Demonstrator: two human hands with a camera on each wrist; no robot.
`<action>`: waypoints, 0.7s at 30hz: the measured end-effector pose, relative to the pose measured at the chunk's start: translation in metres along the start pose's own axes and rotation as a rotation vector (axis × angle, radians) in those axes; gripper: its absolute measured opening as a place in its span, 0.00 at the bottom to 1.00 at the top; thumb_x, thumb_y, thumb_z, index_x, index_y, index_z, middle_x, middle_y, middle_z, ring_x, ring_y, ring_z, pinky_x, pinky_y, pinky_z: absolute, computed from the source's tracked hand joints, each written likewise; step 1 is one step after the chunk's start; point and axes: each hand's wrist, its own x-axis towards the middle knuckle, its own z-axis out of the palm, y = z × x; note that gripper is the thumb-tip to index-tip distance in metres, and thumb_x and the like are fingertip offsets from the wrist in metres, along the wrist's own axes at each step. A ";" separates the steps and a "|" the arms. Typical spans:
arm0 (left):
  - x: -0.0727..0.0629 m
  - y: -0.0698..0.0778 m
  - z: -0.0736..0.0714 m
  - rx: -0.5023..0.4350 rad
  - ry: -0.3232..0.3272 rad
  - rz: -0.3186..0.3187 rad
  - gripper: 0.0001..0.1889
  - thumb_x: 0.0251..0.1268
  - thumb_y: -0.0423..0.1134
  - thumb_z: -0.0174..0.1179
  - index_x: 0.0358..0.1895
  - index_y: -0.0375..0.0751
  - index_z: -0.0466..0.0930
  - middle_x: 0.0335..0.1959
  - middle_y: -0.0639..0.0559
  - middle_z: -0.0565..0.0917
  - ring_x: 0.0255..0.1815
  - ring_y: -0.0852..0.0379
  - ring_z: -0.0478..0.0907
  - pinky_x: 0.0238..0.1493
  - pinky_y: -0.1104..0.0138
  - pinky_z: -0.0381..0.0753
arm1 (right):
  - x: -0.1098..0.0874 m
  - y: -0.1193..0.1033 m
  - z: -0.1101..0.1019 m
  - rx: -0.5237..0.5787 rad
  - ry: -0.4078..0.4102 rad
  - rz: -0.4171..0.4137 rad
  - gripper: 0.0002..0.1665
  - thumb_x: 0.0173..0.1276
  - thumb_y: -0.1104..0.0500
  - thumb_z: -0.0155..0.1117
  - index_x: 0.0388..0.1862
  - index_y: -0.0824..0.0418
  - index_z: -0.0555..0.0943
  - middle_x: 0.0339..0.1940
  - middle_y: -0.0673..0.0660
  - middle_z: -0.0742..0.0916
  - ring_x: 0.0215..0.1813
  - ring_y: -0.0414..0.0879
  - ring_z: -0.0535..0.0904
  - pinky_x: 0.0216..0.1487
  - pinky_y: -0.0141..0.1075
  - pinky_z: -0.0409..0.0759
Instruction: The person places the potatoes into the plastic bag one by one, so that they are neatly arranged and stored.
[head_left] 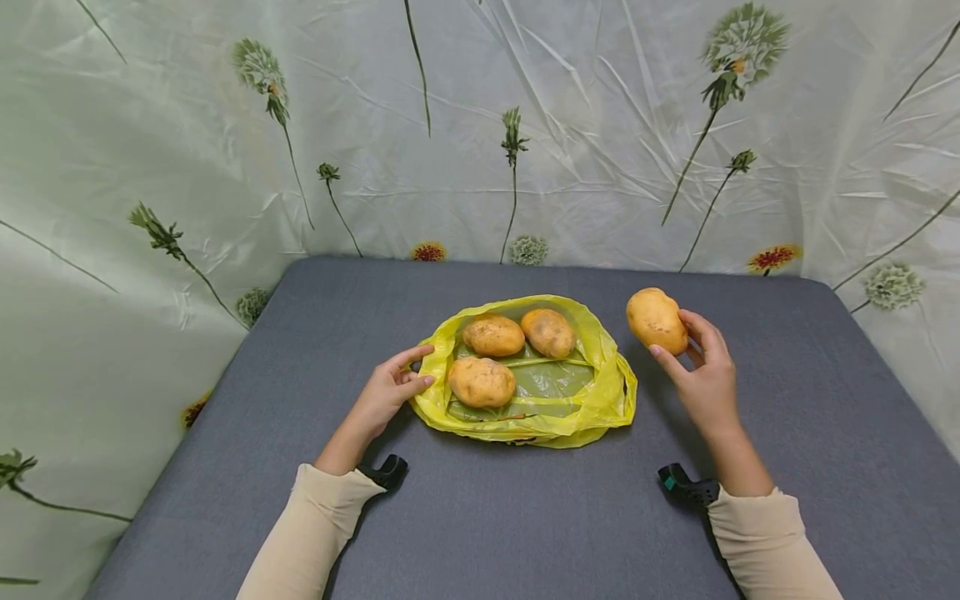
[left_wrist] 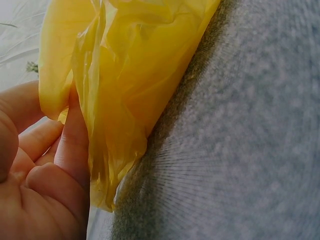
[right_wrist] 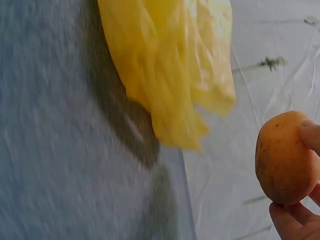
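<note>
A yellow plastic bag (head_left: pixel 611 400) lies with its mouth spread wide on the grey surface. Inside it are three potatoes: one at the back left (head_left: pixel 493 335), one at the back right (head_left: pixel 549 332) and one at the front left (head_left: pixel 482 382). My left hand (head_left: pixel 384 393) grips the bag's left rim, with the yellow film (left_wrist: pixel 125 90) between its thumb and fingers. To the right of the bag, my right hand (head_left: pixel 707 375) holds another potato (head_left: pixel 656 320) in the air between thumb and fingers. That same potato (right_wrist: pixel 285 157) appears at the right of the right wrist view.
The grey padded surface (head_left: pixel 525 517) stretches around the bag to rounded back corners. A pale curtain with printed flowers (head_left: pixel 465 192) hangs behind and along the left side. Black wrist mounts (head_left: pixel 386 472) sit near both cuffs.
</note>
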 end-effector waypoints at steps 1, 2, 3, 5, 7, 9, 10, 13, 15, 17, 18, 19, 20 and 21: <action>0.000 0.000 0.000 -0.001 0.000 0.000 0.25 0.59 0.24 0.54 0.61 0.27 0.62 0.23 0.48 0.75 0.22 0.63 0.70 0.24 0.73 0.69 | 0.000 -0.001 0.002 0.012 -0.010 -0.012 0.32 0.50 0.77 0.64 0.56 0.77 0.67 0.54 0.69 0.71 0.55 0.41 0.68 0.52 0.26 0.67; 0.000 0.000 0.000 -0.002 -0.001 0.000 0.25 0.59 0.24 0.54 0.61 0.27 0.62 0.23 0.48 0.75 0.22 0.63 0.70 0.24 0.73 0.69 | -0.001 -0.003 0.004 0.023 -0.019 -0.024 0.32 0.50 0.77 0.64 0.56 0.77 0.67 0.54 0.69 0.71 0.55 0.40 0.68 0.51 0.25 0.67; 0.000 0.000 0.000 -0.002 -0.001 0.000 0.25 0.59 0.24 0.54 0.61 0.27 0.62 0.23 0.48 0.75 0.22 0.63 0.70 0.24 0.73 0.69 | -0.002 -0.004 0.006 0.033 -0.028 -0.036 0.32 0.50 0.78 0.64 0.56 0.77 0.67 0.54 0.69 0.71 0.55 0.39 0.68 0.51 0.25 0.67; 0.000 0.000 0.000 -0.002 -0.003 0.000 0.25 0.59 0.24 0.54 0.61 0.27 0.62 0.24 0.48 0.75 0.22 0.63 0.69 0.24 0.73 0.69 | -0.003 -0.006 0.010 0.061 -0.047 -0.056 0.33 0.49 0.78 0.64 0.56 0.78 0.67 0.54 0.70 0.71 0.55 0.38 0.68 0.51 0.25 0.67; 0.000 0.000 -0.001 -0.001 -0.005 0.001 0.25 0.59 0.24 0.54 0.61 0.27 0.62 0.24 0.48 0.75 0.21 0.63 0.69 0.24 0.73 0.69 | -0.005 -0.008 0.014 0.084 -0.073 -0.074 0.33 0.49 0.79 0.64 0.56 0.77 0.66 0.54 0.70 0.71 0.55 0.38 0.68 0.51 0.25 0.68; 0.001 -0.001 -0.001 0.002 -0.006 0.004 0.25 0.59 0.24 0.54 0.61 0.27 0.62 0.24 0.48 0.75 0.21 0.63 0.69 0.24 0.73 0.69 | -0.007 -0.010 0.018 0.105 -0.103 -0.086 0.33 0.49 0.79 0.64 0.56 0.77 0.66 0.54 0.69 0.71 0.55 0.38 0.68 0.50 0.25 0.68; 0.001 -0.001 -0.001 0.003 -0.005 0.004 0.25 0.59 0.24 0.54 0.61 0.27 0.62 0.24 0.48 0.75 0.21 0.63 0.69 0.24 0.73 0.69 | -0.008 -0.011 0.020 0.116 -0.119 -0.090 0.33 0.49 0.79 0.64 0.56 0.77 0.66 0.54 0.69 0.71 0.55 0.38 0.68 0.50 0.25 0.68; 0.001 -0.001 -0.001 0.002 -0.007 0.008 0.25 0.59 0.24 0.55 0.61 0.27 0.62 0.24 0.47 0.75 0.22 0.63 0.69 0.25 0.73 0.70 | -0.011 -0.014 0.025 0.150 -0.163 -0.098 0.34 0.49 0.79 0.64 0.57 0.78 0.66 0.54 0.69 0.70 0.56 0.38 0.67 0.51 0.25 0.68; 0.001 -0.002 -0.001 0.000 -0.008 0.006 0.25 0.59 0.24 0.55 0.61 0.27 0.62 0.24 0.47 0.76 0.22 0.63 0.69 0.25 0.73 0.70 | -0.014 -0.016 0.029 0.180 -0.191 -0.101 0.34 0.49 0.80 0.63 0.56 0.78 0.65 0.55 0.70 0.70 0.56 0.41 0.67 0.52 0.26 0.67; 0.002 -0.002 -0.001 0.001 -0.010 0.006 0.25 0.59 0.24 0.55 0.61 0.27 0.62 0.24 0.46 0.76 0.22 0.63 0.69 0.25 0.73 0.70 | -0.016 -0.017 0.033 0.198 -0.219 -0.105 0.33 0.48 0.80 0.63 0.56 0.79 0.65 0.55 0.70 0.70 0.56 0.44 0.67 0.52 0.27 0.67; 0.001 -0.002 -0.001 0.000 -0.010 0.005 0.25 0.59 0.24 0.55 0.61 0.27 0.62 0.24 0.46 0.76 0.22 0.63 0.70 0.25 0.73 0.70 | -0.017 -0.018 0.035 0.210 -0.235 -0.105 0.33 0.48 0.80 0.63 0.56 0.79 0.65 0.55 0.71 0.70 0.56 0.46 0.67 0.52 0.27 0.67; 0.002 -0.002 -0.001 0.003 -0.010 0.005 0.25 0.59 0.24 0.55 0.61 0.27 0.62 0.24 0.46 0.76 0.22 0.63 0.70 0.25 0.73 0.70 | -0.018 -0.018 0.037 0.214 -0.253 -0.107 0.33 0.48 0.80 0.64 0.55 0.79 0.66 0.55 0.71 0.70 0.56 0.48 0.67 0.52 0.28 0.67; 0.001 -0.002 -0.001 0.003 -0.009 0.005 0.25 0.59 0.24 0.55 0.61 0.27 0.62 0.24 0.47 0.76 0.22 0.63 0.70 0.25 0.73 0.70 | -0.019 -0.018 0.039 0.216 -0.271 -0.107 0.33 0.48 0.80 0.64 0.55 0.79 0.66 0.55 0.71 0.70 0.56 0.50 0.67 0.52 0.28 0.67; 0.001 -0.002 -0.001 0.005 -0.007 0.004 0.25 0.59 0.24 0.55 0.61 0.27 0.62 0.24 0.47 0.76 0.22 0.63 0.70 0.25 0.73 0.70 | -0.021 -0.018 0.041 0.220 -0.289 -0.107 0.33 0.48 0.79 0.64 0.55 0.79 0.66 0.55 0.70 0.70 0.56 0.52 0.67 0.52 0.28 0.67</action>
